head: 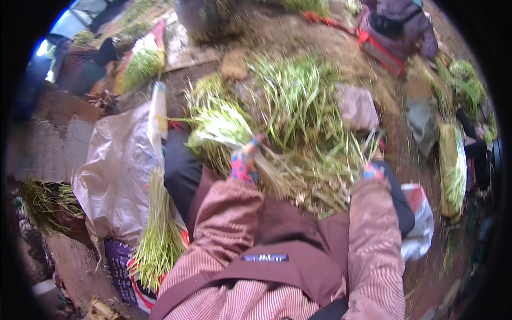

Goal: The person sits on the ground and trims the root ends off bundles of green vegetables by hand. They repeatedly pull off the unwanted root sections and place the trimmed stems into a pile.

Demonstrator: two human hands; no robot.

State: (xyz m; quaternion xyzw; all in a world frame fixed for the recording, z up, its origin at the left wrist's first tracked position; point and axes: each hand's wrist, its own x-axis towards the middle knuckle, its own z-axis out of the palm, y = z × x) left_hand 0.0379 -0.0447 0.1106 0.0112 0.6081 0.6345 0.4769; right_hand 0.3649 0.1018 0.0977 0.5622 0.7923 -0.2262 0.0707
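Note:
My left hand (245, 162), in a pink covering with blue dots, grips a bunch of pale-rooted green stalks (224, 126). Its leafy end points up and left, while the thin pale ends (274, 176) hang down to the right. Over by my right knee, my right hand (374, 171) closes around a few thin green stalks (371, 145); motion blur hides its fingers. Between and beyond both hands spreads a loose heap of long green stalks (298, 98). Stray leaves and dry trimmings (324, 192) lie on the near side, against my brown apron (288, 224).
A tidy bundle of stalks (158, 236) lies at my left beside a pale plastic sheet (116, 172). Another bundle (453, 172) is at the far right, near a grey bag (422, 120). Other people sit beyond, one in purple clothing (404, 28). A white-and-red sack (418, 224) lies by my right leg.

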